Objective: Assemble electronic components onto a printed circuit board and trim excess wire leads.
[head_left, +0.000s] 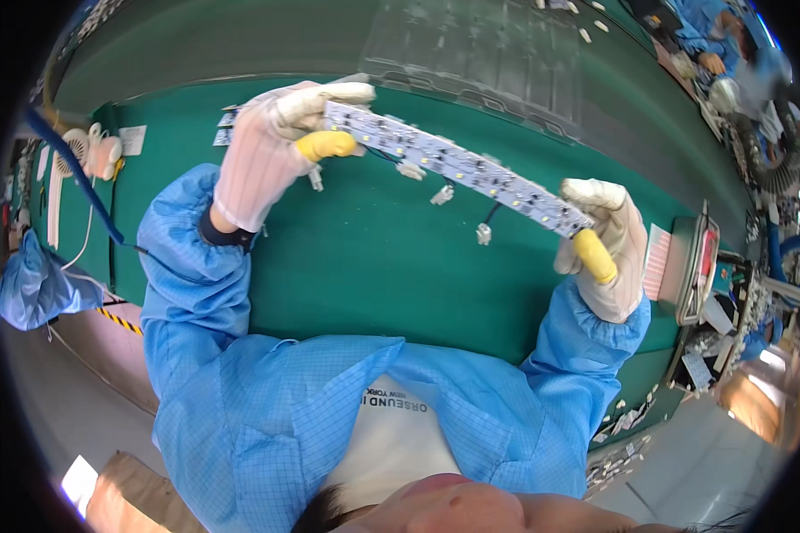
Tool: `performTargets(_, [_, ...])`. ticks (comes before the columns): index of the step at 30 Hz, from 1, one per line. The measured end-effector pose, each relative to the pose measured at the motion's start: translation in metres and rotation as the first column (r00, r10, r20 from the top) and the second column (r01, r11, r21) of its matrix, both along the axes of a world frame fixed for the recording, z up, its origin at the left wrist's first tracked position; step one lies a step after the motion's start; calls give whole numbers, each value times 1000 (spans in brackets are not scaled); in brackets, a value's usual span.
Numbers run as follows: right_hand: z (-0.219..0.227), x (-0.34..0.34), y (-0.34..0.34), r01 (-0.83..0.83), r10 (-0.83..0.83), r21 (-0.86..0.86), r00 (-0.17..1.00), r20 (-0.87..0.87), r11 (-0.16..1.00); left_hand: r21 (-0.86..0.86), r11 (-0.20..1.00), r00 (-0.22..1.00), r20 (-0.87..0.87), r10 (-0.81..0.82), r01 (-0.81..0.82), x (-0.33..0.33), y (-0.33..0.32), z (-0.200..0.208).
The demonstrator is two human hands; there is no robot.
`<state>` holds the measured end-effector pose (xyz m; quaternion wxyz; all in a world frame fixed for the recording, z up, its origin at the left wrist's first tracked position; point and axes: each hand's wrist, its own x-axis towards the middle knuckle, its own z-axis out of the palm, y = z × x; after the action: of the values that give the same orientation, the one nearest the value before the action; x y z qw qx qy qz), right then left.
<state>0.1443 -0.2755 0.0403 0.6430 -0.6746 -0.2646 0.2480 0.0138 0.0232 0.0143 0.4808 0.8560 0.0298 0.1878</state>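
A long white LED circuit board strip is stretched between my two gloved hands above a green work mat. Its left end is pinched by my left hand, with a yellow-covered thumb on the near edge. My right hand grips the other end, which sits lower and nearer; a yellow cover is on that thumb too. Small parts and yellowish squares dot the board's face. Several short dark wires with white connectors hang from its near edge. White gloves cover both hands, and blue sleeves reach the wrists.
Beyond the board lies a clear plastic tray on a dark belt-like surface. A small fan stands at the left. To the right are a clear-walled box and a pink-striped sheet. Another person in blue sits far right.
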Motion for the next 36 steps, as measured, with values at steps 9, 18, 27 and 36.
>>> performTargets(9, [0, 13, 7, 15, -5, -107, 996, 88, 994, -15, 995, 983, 158, -94, 98, -3, -7, 2])
performTargets(18, [-8, 19, -4, -34, 45, -108, 994, 96, 994, 20, 1000, 995, 98, -16, 14, -5, -10, 5])
performTargets(27, [4, 1, -2, -111, 111, -7, 993, -41, 994, -312, 949, 973, -228, -40, -34, 3, -8, 4])
performTargets(36, [10, 2, -4, -110, 110, 9, 993, -33, 994, -324, 945, 994, -106, 15, -48, 6, -11, -8])
